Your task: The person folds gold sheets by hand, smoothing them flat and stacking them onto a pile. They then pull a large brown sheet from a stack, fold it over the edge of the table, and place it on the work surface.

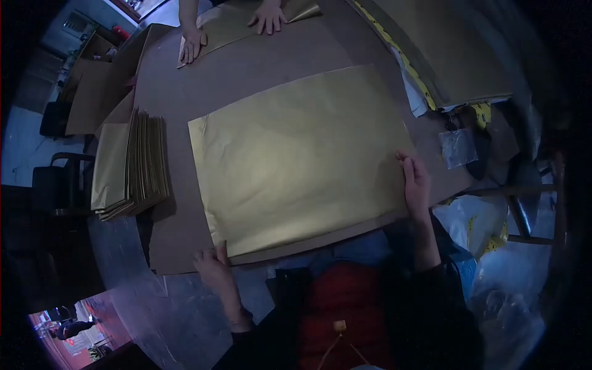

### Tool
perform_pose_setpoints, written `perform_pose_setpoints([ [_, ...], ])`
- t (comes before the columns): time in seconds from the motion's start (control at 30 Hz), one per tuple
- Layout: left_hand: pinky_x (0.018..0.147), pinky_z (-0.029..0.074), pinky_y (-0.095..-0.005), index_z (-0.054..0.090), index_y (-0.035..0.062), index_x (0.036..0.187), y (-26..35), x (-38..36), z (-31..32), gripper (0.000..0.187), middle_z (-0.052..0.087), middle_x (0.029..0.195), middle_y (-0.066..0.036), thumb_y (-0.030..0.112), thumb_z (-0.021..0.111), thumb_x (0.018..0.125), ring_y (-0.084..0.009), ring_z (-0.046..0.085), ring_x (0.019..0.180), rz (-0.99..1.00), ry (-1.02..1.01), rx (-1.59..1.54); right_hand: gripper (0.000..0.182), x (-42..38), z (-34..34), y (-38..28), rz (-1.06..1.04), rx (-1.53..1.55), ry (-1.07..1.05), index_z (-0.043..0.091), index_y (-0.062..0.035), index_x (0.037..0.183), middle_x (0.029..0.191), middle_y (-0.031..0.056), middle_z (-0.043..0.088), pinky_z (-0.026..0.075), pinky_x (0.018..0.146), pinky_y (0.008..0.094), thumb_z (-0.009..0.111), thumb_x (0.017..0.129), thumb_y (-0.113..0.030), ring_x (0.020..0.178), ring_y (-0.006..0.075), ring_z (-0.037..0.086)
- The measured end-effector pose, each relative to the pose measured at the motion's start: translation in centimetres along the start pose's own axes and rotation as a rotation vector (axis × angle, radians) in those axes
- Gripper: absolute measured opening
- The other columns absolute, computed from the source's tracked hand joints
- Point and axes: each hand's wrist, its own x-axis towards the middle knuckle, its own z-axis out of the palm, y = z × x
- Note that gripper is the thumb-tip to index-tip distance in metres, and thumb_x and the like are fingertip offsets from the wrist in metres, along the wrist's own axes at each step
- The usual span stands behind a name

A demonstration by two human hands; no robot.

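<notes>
A large gold paper sheet [302, 160] lies flat on the brown cardboard-covered table [179, 246], with a narrow folded strip along its left edge. At its lower left corner is my left hand [216, 273], its fingers closed on the corner. My right hand [417, 185] is at the right edge of the same sheet, thumb and fingertips drawn together at the paper; whether they grip it is hard to make out.
Across the table, a co-worker's two hands [269, 17] press on another gold sheet [228, 31]. A stack of folded gold paper [132, 166] stands at the left. Cardboard with yellow tape [419, 80] and a clear plastic bag [459, 148] are at the right. Black chairs [61, 185] stand at far left.
</notes>
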Motion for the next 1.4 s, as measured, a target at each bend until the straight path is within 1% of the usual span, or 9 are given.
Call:
perform_pose_setpoints([
  [0.2, 0.071, 0.044, -0.0466, 0.062, 0.0003, 0.072, 0.4, -0.1, -0.1, 0.035, 0.058, 0.084, -0.019, 0.035, 0.068, 0.078, -0.0392, 0.053, 0.086, 0.124, 0.150, -0.034, 0.024, 0.1, -0.1, -0.5, -0.050, -0.189, 0.039, 0.059, -0.0010, 0.112, 0.105, 0.0065, 0.062, 0.042, 0.089, 0.0265, 0.048, 0.096, -0.014, 0.100, 0.0143, 0.056],
  [0.37, 0.068, 0.043, -0.0460, 0.056, -0.0001, 0.067, 0.0, -0.1, -0.5, 0.036, 0.055, 0.077, -0.016, 0.031, 0.072, 0.075, -0.0362, 0.052, 0.081, -0.014, 0.049, -0.100, 0.023, 0.2, 0.2, -0.6, -0.201, -0.362, -0.036, 0.057, -0.0006, 0.112, 0.117, 0.0129, 0.056, 0.044, 0.090, 0.0319, 0.049, 0.094, -0.012, 0.106, 0.0227, 0.055],
  [0.6, 0.073, 0.046, -0.0416, 0.062, 0.0047, 0.085, 1.8, -0.2, 0.4, 0.022, 0.058, 0.095, -0.011, 0.019, 0.074, 0.074, -0.0325, 0.055, 0.085, 0.080, 0.350, -0.226, 0.030, -0.4, 0.9, -1.3, -0.388, -0.799, -0.133, 0.053, -0.0029, 0.119, 0.125, 0.0145, 0.050, 0.039, 0.096, 0.0402, 0.052, 0.091, -0.013, 0.115, 0.0327, 0.048],
  [0.73, 0.082, 0.050, -0.0373, 0.065, 0.0052, 0.094, 3.5, -0.4, 0.2, 0.022, 0.060, 0.105, -0.011, 0.004, 0.069, 0.072, -0.0301, 0.057, 0.102, 0.540, 0.180, -0.369, 0.032, 0.0, 0.6, -0.3, -0.442, -0.773, -0.157, 0.052, -0.0041, 0.122, 0.127, 0.0148, 0.048, 0.036, 0.098, 0.0411, 0.053, 0.091, -0.015, 0.117, 0.0330, 0.045],
  [0.83, 0.083, 0.051, -0.0373, 0.064, 0.0031, 0.095, 7.7, -2.3, 0.4, 0.020, 0.062, 0.104, -0.011, 0.003, 0.065, 0.076, -0.0304, 0.059, 0.103, 0.575, 0.135, -0.617, 0.031, -0.1, 0.6, -0.3, -0.472, -0.785, -0.167, 0.052, -0.0039, 0.121, 0.126, 0.0152, 0.048, 0.037, 0.097, 0.0410, 0.052, 0.092, -0.015, 0.117, 0.0333, 0.045],
  [1.0, 0.098, 0.042, -0.0379, 0.053, 0.0039, 0.122, 13.2, -7.2, 1.7, 0.042, 0.055, 0.123, -0.014, 0.018, 0.062, 0.084, -0.0303, 0.050, 0.118, 0.966, -0.145, -0.758, 0.030, 0.1, 0.8, -0.5, -0.467, -0.784, -0.154, 0.053, -0.0028, 0.119, 0.125, 0.0153, 0.049, 0.038, 0.096, 0.0405, 0.052, 0.092, -0.016, 0.116, 0.0330, 0.046],
  [1.07, 0.107, 0.029, -0.0400, 0.039, 0.0020, 0.133, 14.3, -8.8, 1.3, 0.065, 0.041, 0.137, -0.013, 0.037, 0.060, 0.082, -0.0270, 0.034, 0.131, 1.074, -0.294, -0.567, 0.029, 0.3, 0.7, -0.2, -0.453, -0.763, -0.155, 0.053, -0.0025, 0.118, 0.126, 0.0153, 0.049, 0.039, 0.096, 0.0397, 0.051, 0.092, -0.015, 0.116, 0.0321, 0.046],
  [1.1, 0.111, 0.018, -0.0394, 0.033, 0.0015, 0.137, 14.0, -9.0, 1.5, 0.075, 0.029, 0.145, -0.012, 0.047, 0.055, 0.081, -0.0249, 0.021, 0.137, 0.996, -0.422, -0.532, 0.029, 0.4, 0.7, -0.2, -0.457, -0.758, -0.158, 0.053, -0.0025, 0.118, 0.126, 0.0153, 0.049, 0.039, 0.096, 0.0397, 0.051, 0.092, -0.015, 0.116, 0.0321, 0.046],
  [1.4, 0.110, 0.018, -0.0451, 0.029, 0.0015, 0.140, 9.8, -8.8, -0.3, 0.083, 0.028, 0.146, -0.014, 0.054, 0.055, 0.081, -0.0262, 0.023, 0.137, 0.790, -0.444, -0.276, 0.032, 0.2, 0.7, 0.0, -0.395, -0.752, -0.148, 0.053, -0.0022, 0.119, 0.126, 0.0154, 0.048, 0.037, 0.098, 0.0394, 0.052, 0.092, -0.019, 0.118, 0.0320, 0.045],
])
